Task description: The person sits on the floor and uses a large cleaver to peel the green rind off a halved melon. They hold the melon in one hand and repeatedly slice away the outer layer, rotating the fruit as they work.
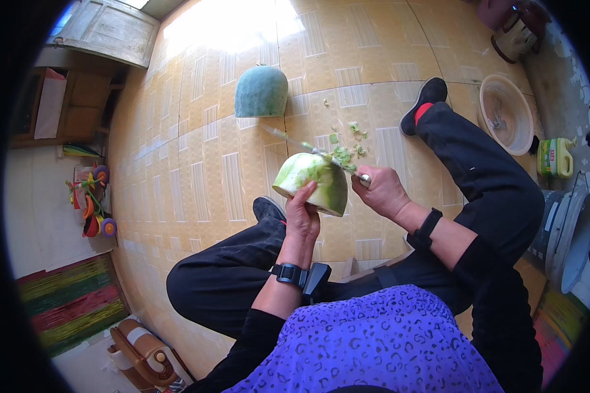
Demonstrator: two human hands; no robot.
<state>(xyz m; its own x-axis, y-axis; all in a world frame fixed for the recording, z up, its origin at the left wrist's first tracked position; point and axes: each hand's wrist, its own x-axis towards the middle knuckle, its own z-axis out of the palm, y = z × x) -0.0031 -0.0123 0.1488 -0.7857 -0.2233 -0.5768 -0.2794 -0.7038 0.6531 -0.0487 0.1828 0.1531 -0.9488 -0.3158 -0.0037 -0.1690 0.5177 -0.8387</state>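
In my left hand [302, 211] is a partly peeled piece of a large green gourd or melon [312, 182], its pale flesh showing on the left and green rind on the right. My right hand [382, 190] is closed around the handle of a knife [324, 156], whose blurred blade lies across the top of the piece and points up and left. Green peel scraps [343, 156] lie on the tiled floor beyond the piece. Another piece with dusty green rind [261, 92] stands on the floor farther off, cut side down.
A pale plastic basin [506, 115], a yellow-green jug [555, 158] and a grey bucket [573, 236] line the right wall. A kettle [517, 32] stands at the upper right. Colourful toys [91, 201] are at the left wall. My knees and shoes flank the work.
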